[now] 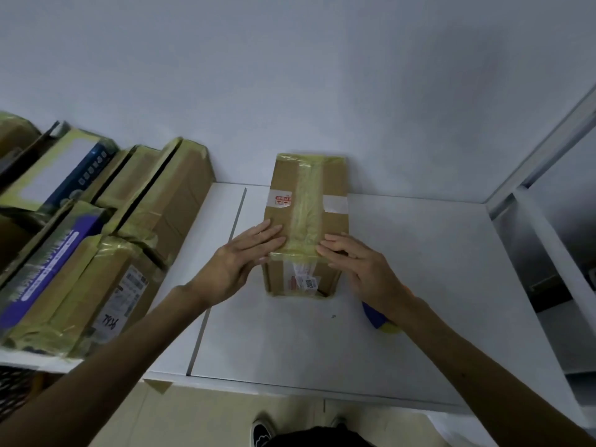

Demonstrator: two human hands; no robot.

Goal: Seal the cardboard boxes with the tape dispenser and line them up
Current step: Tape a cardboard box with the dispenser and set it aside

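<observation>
- Head view: the cardboard box (309,195) stands in the middle of the white table (435,285), its far end against the wall. A yellowish tape strip (306,208) runs along the middle of its top.
- The left hand (238,262) lies flat on the near left part of the top, fingers (271,233) straight and pressing, gripping nothing.
- The right hand (358,262) rests on the near right edge with its fingers (335,245) loosely bent onto the tape end, also holding nothing.
- The tape's near end sits between the two sets of fingertips and folds down over the front edge.
- A blue and yellow object, probably the tape dispenser (380,321), lies on the table under the right forearm, mostly hidden.
- Risk: uneven pressing could leave wrinkles or a lifted tape end at the front edge, so the flaps reopen.
- Risk: drawing the right arm back could knock the dispenser.
- Risk: sliding the box toward the sealed boxes (129,221) at the left could nudge that crowded stack out of line.
</observation>
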